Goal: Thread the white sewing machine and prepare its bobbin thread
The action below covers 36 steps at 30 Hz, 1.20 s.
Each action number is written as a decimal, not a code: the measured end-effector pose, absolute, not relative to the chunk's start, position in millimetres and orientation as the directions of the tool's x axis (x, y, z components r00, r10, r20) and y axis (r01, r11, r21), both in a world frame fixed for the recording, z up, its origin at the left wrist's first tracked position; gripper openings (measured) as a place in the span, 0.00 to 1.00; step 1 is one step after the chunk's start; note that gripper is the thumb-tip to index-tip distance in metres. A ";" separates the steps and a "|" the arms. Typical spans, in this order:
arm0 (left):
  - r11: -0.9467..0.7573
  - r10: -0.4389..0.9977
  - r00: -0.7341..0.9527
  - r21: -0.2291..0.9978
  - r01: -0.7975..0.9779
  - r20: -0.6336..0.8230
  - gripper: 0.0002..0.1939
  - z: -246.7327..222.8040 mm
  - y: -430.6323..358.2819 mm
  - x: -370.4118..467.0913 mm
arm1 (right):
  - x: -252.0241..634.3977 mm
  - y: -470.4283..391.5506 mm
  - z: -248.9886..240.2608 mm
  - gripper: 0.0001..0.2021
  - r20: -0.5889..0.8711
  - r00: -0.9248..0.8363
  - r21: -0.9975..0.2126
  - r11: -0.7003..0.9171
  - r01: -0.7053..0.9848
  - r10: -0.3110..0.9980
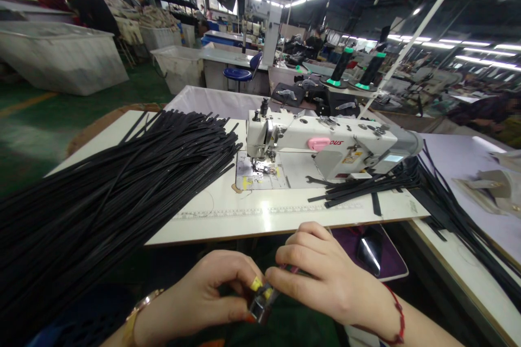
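Note:
In front of my lap, below the table edge, my left hand [220, 287] pinches a small metal part [259, 306] with yellow tape [256, 284] on it. Its exact kind is hard to make out. My right hand [321, 271] closes over the same spot from the right, fingertips at the part. A sliver of something pinkish-red [291, 269] shows under its fingers; the rest is hidden. Beyond both hands stands a white sewing machine [301, 135], its needle area [262, 165] over a metal plate.
A large pile of black straps [134, 173] covers the table's left. More black straps [366, 184] and a wrench [319, 180] lie at the machine's right. A phone [369, 249] rests on a purple tray [393, 268] under the table edge. Thread cones [341, 68] stand behind.

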<state>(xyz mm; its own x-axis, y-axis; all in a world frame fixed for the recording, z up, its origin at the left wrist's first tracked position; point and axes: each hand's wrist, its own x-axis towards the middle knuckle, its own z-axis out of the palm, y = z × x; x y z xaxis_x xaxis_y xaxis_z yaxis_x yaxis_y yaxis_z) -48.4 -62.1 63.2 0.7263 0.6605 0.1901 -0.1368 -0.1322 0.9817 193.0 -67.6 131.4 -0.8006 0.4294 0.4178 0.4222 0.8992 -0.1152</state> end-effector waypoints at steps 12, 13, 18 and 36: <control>-0.214 0.667 0.696 0.963 -0.161 0.265 0.04 67.6 -60.8 -46.4 | 194.5 -72.1 117.1 0.10 0.404 -0.751 -0.253 0.853 0.457 0.522; -0.225 0.667 0.694 0.961 -0.158 0.270 0.04 67.2 -60.5 -46.4 | 194.4 -72.5 115.6 0.10 0.405 -0.743 -0.268 0.846 0.461 0.533; -0.336 0.642 0.689 0.931 -0.140 0.336 0.06 65.4 -58.9 -48.1 | 193.8 -73.8 110.2 0.10 0.439 -0.701 -0.320 0.827 0.462 0.562; -0.703 0.567 0.630 0.711 0.034 0.530 0.15 58.0 -61.5 -51.0 | 196.4 -79.8 106.5 0.11 0.484 -0.644 -0.313 0.804 0.505 0.593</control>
<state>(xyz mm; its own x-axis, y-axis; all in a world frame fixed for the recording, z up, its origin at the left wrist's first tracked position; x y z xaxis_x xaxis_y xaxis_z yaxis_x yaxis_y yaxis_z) -51.0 -61.5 58.0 0.6304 0.5670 0.5302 0.0345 -0.7028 0.7106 196.4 -79.8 106.5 -0.6436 0.5927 0.4843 0.5054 0.8043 -0.3126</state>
